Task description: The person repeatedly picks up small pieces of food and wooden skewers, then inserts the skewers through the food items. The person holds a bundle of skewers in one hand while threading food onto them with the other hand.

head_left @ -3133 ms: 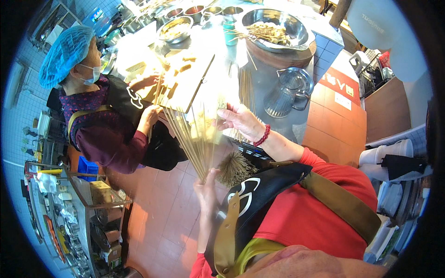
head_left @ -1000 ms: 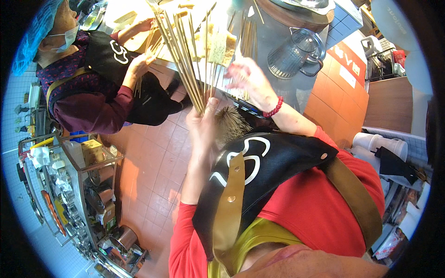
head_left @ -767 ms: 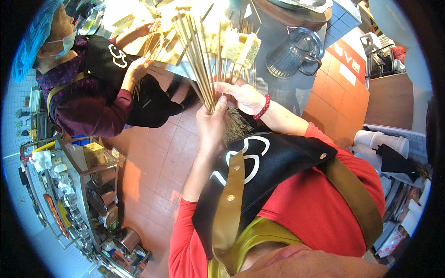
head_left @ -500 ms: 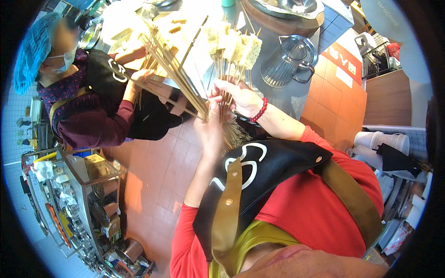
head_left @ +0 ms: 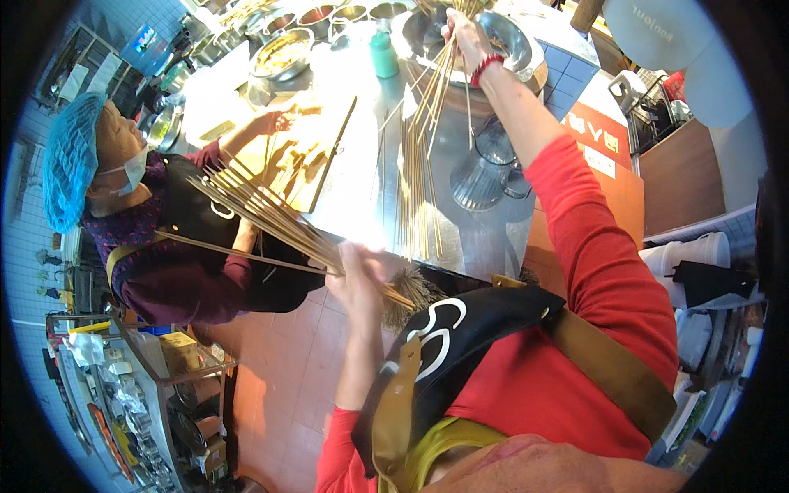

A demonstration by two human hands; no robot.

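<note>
My left hand [head_left: 355, 279] grips a fanned bundle of bare wooden skewers [head_left: 271, 215], pointing toward the co-worker. Stretched far forward, my right hand [head_left: 468, 41] is closed around another bunch of skewers [head_left: 440, 86], at the wide metal bowl [head_left: 530, 51]. Their far ends run to the picture's top edge, so any food on them cannot be made out. Between my arms, several loose skewers [head_left: 417, 197] lie on the steel table [head_left: 374, 201]. A ribbed clear pitcher [head_left: 481, 181] stands under my right forearm.
On the left, a co-worker in a blue hair net [head_left: 70, 164] reaches over a board of yellowish food pieces [head_left: 300, 164]. A green bottle [head_left: 383, 54] and a pan of food [head_left: 282, 54] stand farther back. A metal shelf rack [head_left: 164, 378] is at lower left.
My right hand has swung forward, away from my left, carrying its skewers of pale food blocks to the bowl. My left hand has drawn lower, still gripping its bundle. Loose skewers now show on the table.
</note>
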